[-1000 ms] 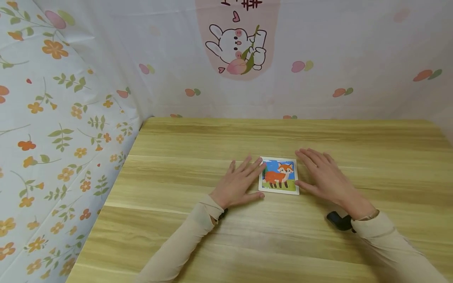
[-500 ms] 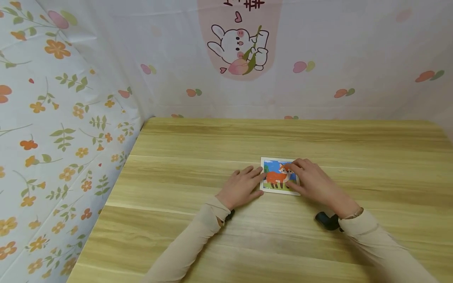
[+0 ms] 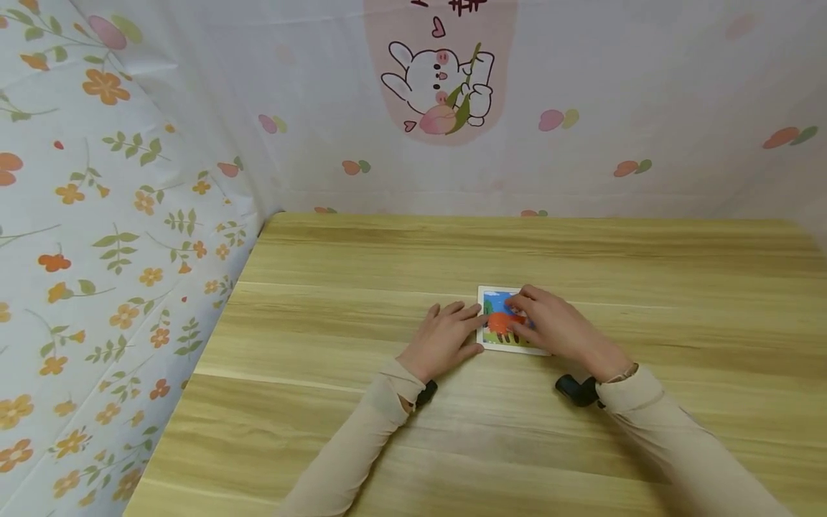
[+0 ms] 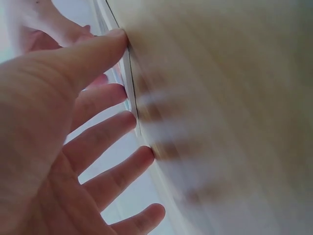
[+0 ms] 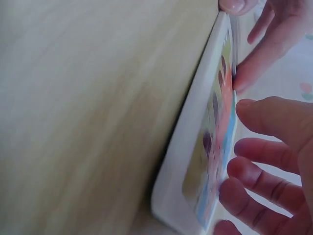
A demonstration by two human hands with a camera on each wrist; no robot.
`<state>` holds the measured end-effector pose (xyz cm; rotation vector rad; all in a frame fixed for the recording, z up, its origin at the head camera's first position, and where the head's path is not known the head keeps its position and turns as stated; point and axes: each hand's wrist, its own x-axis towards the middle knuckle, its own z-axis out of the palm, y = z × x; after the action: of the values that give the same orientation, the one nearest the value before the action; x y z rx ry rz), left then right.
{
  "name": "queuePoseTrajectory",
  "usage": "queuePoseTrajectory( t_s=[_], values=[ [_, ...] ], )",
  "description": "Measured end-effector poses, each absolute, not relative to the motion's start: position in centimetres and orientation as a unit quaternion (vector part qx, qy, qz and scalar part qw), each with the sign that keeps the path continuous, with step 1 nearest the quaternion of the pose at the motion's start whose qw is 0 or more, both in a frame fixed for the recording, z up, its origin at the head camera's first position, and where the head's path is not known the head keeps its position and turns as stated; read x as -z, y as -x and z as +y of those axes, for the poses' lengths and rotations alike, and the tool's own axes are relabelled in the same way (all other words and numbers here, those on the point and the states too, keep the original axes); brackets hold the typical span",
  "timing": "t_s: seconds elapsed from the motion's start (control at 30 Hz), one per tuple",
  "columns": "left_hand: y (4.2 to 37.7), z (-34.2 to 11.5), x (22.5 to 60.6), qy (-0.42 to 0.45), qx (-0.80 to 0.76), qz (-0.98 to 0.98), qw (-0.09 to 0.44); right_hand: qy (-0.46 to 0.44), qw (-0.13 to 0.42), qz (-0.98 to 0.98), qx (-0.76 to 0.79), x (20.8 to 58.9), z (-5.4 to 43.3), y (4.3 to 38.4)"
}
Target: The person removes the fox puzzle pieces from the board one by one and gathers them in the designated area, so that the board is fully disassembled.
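Note:
A small square picture board (image 3: 496, 324) with a white raised frame lies flat on the table, showing an orange fox on blue and green. My left hand (image 3: 441, 342) rests at its left edge, with the index finger on the frame and the thumb by the near-left corner. In the left wrist view those fingers (image 4: 117, 176) are spread and fairly straight. Over the right half of the board is my right hand (image 3: 563, 329), its bent fingertips on or just above the picture, hiding the fox's head. The right wrist view shows thumb and fingers (image 5: 259, 183) apart, pinching nothing.
The wood-grain table (image 3: 336, 266) extends on all sides of the board. Behind it hangs a white curtain (image 3: 581, 72) with a rabbit print, and a floral curtain (image 3: 116, 237) hangs at the left. Each wrist wears a black device (image 3: 577, 390).
My right hand has moved left from beside the board to over its right half, covering the fox's head. The left hand's fingers have drawn slightly together, staying at the left edge.

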<state>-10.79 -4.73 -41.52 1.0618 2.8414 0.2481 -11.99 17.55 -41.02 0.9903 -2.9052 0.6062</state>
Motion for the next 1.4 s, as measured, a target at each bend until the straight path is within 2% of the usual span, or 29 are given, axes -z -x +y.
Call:
queuePoseTrajectory(
  t_s=[0.43,1.4],
  values=[
    [11.1,-4.9,41.9,-0.334,-0.127,0.933,0.049,-0.278,-0.047,-0.937,-0.208,41.2,16.2,13.4],
    [10.9,-5.0,42.4,-0.322,-0.151,0.934,0.042,-0.253,-0.073,-0.927,-0.268,41.6,16.1,14.9]
  ],
)
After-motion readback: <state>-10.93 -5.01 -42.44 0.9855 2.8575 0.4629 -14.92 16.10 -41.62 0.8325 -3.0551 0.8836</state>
